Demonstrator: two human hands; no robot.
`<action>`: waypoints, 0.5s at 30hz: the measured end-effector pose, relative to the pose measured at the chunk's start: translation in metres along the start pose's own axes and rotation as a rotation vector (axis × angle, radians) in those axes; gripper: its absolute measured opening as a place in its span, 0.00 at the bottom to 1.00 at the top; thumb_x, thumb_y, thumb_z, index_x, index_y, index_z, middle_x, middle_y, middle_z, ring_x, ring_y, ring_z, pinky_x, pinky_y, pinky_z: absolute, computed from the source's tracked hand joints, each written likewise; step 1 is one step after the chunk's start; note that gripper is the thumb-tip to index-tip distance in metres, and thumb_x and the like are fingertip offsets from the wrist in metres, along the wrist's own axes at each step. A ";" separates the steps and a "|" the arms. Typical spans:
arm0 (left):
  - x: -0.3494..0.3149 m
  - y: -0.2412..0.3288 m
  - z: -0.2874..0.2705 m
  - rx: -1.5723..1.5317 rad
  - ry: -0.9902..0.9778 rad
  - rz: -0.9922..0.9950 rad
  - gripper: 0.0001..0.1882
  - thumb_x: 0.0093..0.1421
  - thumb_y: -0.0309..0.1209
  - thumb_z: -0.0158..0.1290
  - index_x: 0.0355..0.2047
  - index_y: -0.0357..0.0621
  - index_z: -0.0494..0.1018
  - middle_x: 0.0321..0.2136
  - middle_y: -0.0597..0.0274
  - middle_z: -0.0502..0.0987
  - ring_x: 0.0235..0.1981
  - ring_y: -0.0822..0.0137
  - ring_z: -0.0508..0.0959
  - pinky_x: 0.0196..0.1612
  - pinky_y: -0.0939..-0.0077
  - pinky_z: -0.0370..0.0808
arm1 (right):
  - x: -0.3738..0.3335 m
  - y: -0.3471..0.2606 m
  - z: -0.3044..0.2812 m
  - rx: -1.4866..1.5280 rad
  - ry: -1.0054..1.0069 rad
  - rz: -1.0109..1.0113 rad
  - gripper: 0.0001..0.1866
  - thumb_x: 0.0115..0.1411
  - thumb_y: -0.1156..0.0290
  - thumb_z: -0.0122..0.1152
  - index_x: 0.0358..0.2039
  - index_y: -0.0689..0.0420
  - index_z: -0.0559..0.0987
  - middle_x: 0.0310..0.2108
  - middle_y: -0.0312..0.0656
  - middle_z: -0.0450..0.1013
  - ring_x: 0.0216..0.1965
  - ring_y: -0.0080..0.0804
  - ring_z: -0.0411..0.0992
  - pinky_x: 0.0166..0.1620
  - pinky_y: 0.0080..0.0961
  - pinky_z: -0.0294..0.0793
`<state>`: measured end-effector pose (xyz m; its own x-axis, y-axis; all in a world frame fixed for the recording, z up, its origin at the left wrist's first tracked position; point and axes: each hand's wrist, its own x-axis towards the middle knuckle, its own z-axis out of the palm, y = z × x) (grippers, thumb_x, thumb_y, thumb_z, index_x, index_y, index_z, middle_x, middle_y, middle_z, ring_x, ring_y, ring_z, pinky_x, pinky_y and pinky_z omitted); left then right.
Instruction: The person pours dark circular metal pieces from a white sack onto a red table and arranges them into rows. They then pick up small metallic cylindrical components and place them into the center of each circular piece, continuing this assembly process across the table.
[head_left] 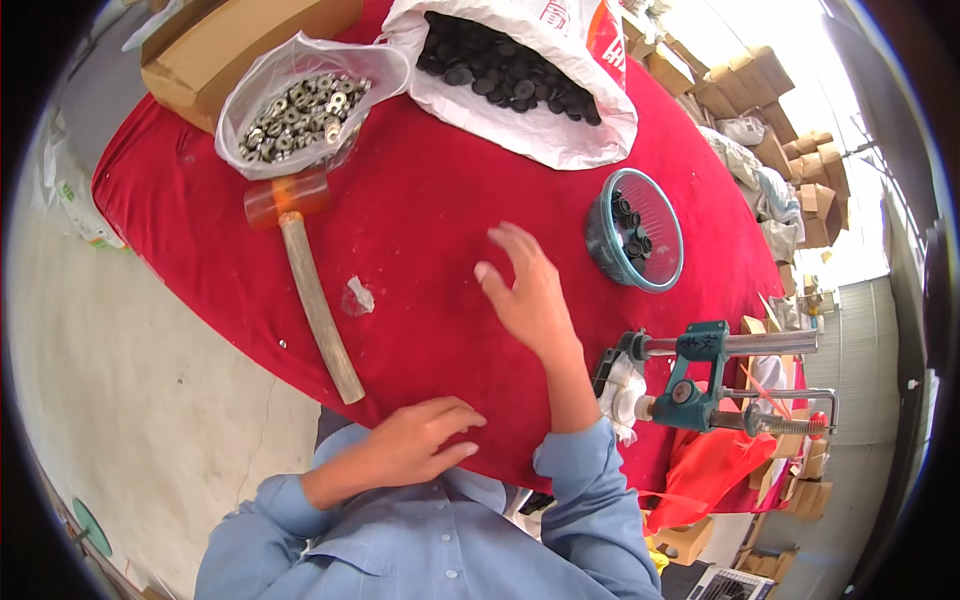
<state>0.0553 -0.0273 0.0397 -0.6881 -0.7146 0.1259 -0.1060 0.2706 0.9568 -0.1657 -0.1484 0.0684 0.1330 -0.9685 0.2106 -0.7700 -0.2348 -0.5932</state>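
Note:
My right hand reaches over the red cloth, thumb and fingers apart, with nothing in it. Close to my body, at the table's near edge, my left hand is empty too, its fingers loosely bent and apart from the thumb. To the left lies a mallet with a wooden handle and an orange translucent head. Right of my right hand stands a clear bluish plastic bowl with several black round parts inside. A green hand press with a steel column is beside my right forearm.
A clear bag of small metal rings sits at the far left beside a cardboard box. A white sack spills open with black discs. A crumpled plastic scrap lies near the mallet. Red fabric hangs by the press.

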 end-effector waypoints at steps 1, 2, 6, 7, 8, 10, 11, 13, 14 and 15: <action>0.002 0.009 -0.023 0.010 0.009 0.010 0.16 0.66 0.28 0.62 0.53 0.37 0.79 0.47 0.49 0.82 0.47 0.51 0.84 0.52 0.60 0.83 | 0.017 0.014 -0.001 -0.014 0.066 -0.031 0.25 0.65 0.67 0.67 0.60 0.66 0.78 0.63 0.61 0.74 0.65 0.59 0.73 0.67 0.45 0.72; 0.007 0.015 -0.045 0.019 0.018 0.023 0.16 0.66 0.28 0.61 0.53 0.37 0.79 0.48 0.49 0.82 0.47 0.53 0.84 0.52 0.61 0.82 | 0.036 0.030 -0.001 -0.032 0.133 -0.062 0.25 0.65 0.67 0.67 0.60 0.65 0.79 0.62 0.61 0.75 0.65 0.57 0.73 0.68 0.45 0.72; 0.070 0.036 -0.126 0.080 0.143 -0.079 0.18 0.67 0.24 0.57 0.56 0.35 0.77 0.49 0.55 0.81 0.51 0.63 0.83 0.56 0.67 0.80 | 0.119 0.090 -0.005 0.026 0.384 0.143 0.26 0.64 0.65 0.67 0.57 0.71 0.79 0.59 0.65 0.76 0.64 0.61 0.73 0.68 0.48 0.70; 0.097 0.031 -0.135 -0.018 0.202 -0.049 0.19 0.68 0.25 0.56 0.58 0.34 0.75 0.51 0.54 0.81 0.52 0.64 0.82 0.58 0.68 0.79 | 0.138 0.104 -0.008 0.013 0.435 0.171 0.27 0.64 0.64 0.67 0.57 0.71 0.78 0.59 0.66 0.75 0.64 0.62 0.72 0.68 0.49 0.69; 0.127 0.022 -0.142 -0.112 0.262 -0.022 0.20 0.70 0.25 0.54 0.60 0.33 0.74 0.52 0.54 0.80 0.54 0.64 0.81 0.60 0.69 0.77 | 0.157 0.117 -0.009 0.006 0.486 0.198 0.29 0.64 0.63 0.67 0.58 0.72 0.77 0.59 0.67 0.75 0.64 0.64 0.72 0.68 0.49 0.68; 0.195 0.011 -0.165 -0.173 0.303 -0.035 0.22 0.72 0.29 0.53 0.63 0.31 0.72 0.55 0.53 0.79 0.58 0.64 0.79 0.62 0.68 0.75 | 0.194 0.145 -0.011 -0.018 0.600 0.255 0.30 0.63 0.63 0.67 0.59 0.72 0.77 0.60 0.67 0.73 0.63 0.65 0.71 0.68 0.50 0.68; 0.230 -0.008 -0.180 -0.129 0.378 -0.076 0.23 0.71 0.30 0.53 0.64 0.31 0.71 0.57 0.50 0.79 0.59 0.62 0.79 0.63 0.66 0.75 | 0.214 0.154 -0.010 -0.020 0.651 0.279 0.31 0.62 0.63 0.67 0.59 0.72 0.76 0.60 0.67 0.73 0.63 0.66 0.70 0.68 0.51 0.68; 0.283 -0.032 -0.203 -0.009 0.584 -0.148 0.27 0.70 0.32 0.55 0.65 0.29 0.70 0.60 0.45 0.78 0.61 0.56 0.78 0.64 0.63 0.73 | 0.248 0.161 -0.001 0.043 0.712 0.299 0.31 0.62 0.63 0.67 0.59 0.73 0.76 0.61 0.68 0.71 0.64 0.68 0.69 0.68 0.52 0.67; 0.306 -0.041 -0.208 0.052 0.700 -0.168 0.29 0.70 0.32 0.55 0.66 0.28 0.69 0.61 0.41 0.77 0.62 0.53 0.78 0.65 0.62 0.73 | 0.262 0.169 -0.001 0.058 0.748 0.315 0.32 0.61 0.63 0.67 0.60 0.73 0.75 0.62 0.68 0.70 0.64 0.69 0.69 0.68 0.53 0.67; 0.330 -0.060 -0.218 0.117 0.737 -0.199 0.30 0.69 0.34 0.56 0.67 0.28 0.69 0.61 0.38 0.77 0.62 0.50 0.78 0.66 0.61 0.72 | 0.275 0.186 -0.002 0.063 0.796 0.329 0.30 0.62 0.62 0.66 0.59 0.70 0.77 0.60 0.68 0.73 0.62 0.69 0.70 0.66 0.54 0.68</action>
<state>-0.0095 -0.4199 0.0807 0.0031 -0.9908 0.1355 -0.2806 0.1292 0.9511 -0.2734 -0.4586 0.0175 -0.5857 -0.6471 0.4880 -0.6535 0.0209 -0.7567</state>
